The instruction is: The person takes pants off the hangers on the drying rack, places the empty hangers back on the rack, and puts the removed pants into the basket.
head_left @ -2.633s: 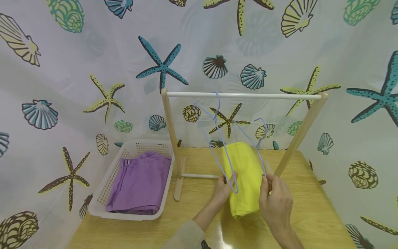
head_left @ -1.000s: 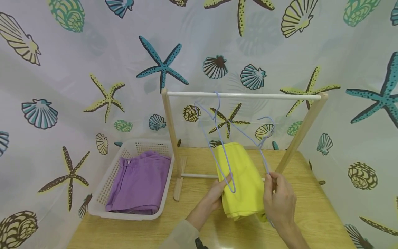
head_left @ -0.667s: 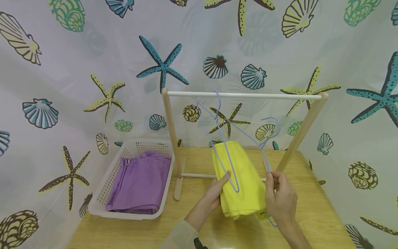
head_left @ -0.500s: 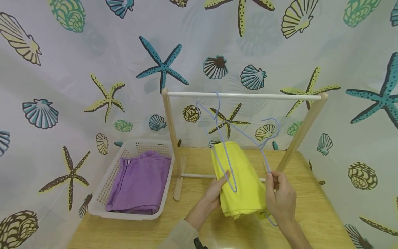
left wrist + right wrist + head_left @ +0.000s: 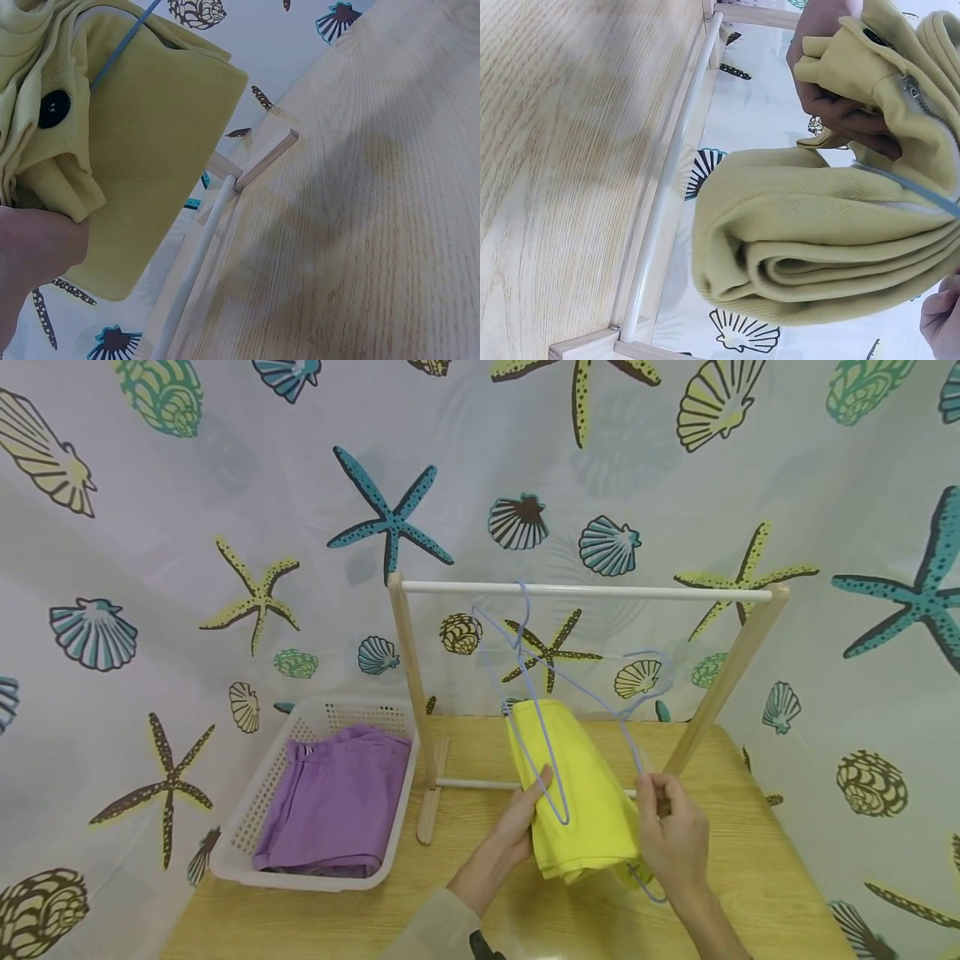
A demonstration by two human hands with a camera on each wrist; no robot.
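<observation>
Yellow garment [image 5: 585,810], folded, held above the table [image 5: 757,868] in front of the rack; top leans farther left than a few seconds ago. Left hand [image 5: 516,820] grips its left edge, thumb across the front. Right hand [image 5: 677,831] pinches the wire of the loose hanger [image 5: 621,716], now tipped: hook swung right, blurred, lower corner showing past the cloth. Wire enters between folds, so cloth and hanger appear to be handled as one, clear of the rail [image 5: 600,591]. Hung hanger [image 5: 528,610] crosses before the cloth. Farther left, purple garment [image 5: 337,802] unmoved in the basket [image 5: 300,881].
</observation>
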